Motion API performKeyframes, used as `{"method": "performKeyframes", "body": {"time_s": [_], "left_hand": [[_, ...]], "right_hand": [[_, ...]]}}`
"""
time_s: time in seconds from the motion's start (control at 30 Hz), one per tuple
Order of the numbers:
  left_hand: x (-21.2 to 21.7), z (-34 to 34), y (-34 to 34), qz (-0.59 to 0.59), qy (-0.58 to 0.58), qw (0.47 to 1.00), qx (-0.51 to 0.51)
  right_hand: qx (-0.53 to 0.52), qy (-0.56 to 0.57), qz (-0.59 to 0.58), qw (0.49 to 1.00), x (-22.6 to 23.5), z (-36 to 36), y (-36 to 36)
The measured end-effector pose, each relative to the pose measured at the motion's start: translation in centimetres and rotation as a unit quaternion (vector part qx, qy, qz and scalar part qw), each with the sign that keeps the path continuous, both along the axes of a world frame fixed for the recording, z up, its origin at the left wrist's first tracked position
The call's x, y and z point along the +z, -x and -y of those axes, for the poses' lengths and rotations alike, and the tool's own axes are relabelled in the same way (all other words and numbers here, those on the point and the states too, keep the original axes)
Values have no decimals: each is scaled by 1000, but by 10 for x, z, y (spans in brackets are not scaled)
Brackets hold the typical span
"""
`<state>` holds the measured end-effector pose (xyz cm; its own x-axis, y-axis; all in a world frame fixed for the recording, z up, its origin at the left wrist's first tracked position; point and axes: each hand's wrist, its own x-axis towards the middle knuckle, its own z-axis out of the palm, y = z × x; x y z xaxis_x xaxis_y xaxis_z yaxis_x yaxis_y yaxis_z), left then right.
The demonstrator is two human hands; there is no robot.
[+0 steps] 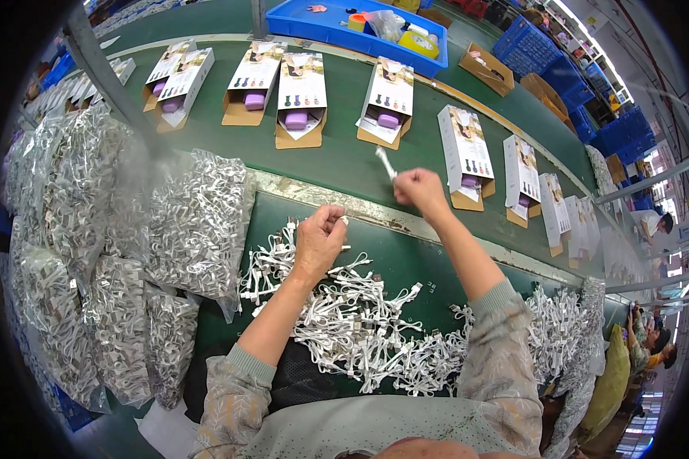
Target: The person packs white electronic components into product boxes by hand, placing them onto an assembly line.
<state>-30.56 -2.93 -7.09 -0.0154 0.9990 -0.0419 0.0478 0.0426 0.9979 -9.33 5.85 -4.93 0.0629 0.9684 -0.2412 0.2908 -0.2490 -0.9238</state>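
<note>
Patterned sleeves reach out from below, over a heap of coiled white cables [360, 329] spread on the green bench [406, 264], close enough that either hand can grab one. Left hand [318, 239] hovers at the heap's far edge, fingers pinched shut on a cable end. Right hand [419, 191] is raised past the metal rail, fingers closed on a single white cable [385, 162] that sticks up over the conveyor belt [344, 145]. Open cartons [299, 103] with purple devices ride that belt in a row. Clear bags of cables [195, 222] crowd the left side; a blue crate [314, 27] sits beyond.
</note>
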Motion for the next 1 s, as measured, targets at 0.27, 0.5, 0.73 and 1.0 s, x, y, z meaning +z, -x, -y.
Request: {"method": "performKeyframes", "body": {"time_s": [0.27, 0.5, 0.73, 1.0], "left_hand": [[-5, -9, -15, 18, -10, 1000, 0], [1, 2, -9, 29, 37, 999, -9], [60, 1, 21, -450, -142, 870, -144], [68, 26, -1, -489, -85, 807, -320]], "right_hand": [[-263, -50, -69, 961, -27, -121, -2], [-288, -156, -18, 945, -38, -92, -5], [61, -333, 404, 850, -3, -8, -19], [411, -46, 281, 866, 48, 147, -15]]}}
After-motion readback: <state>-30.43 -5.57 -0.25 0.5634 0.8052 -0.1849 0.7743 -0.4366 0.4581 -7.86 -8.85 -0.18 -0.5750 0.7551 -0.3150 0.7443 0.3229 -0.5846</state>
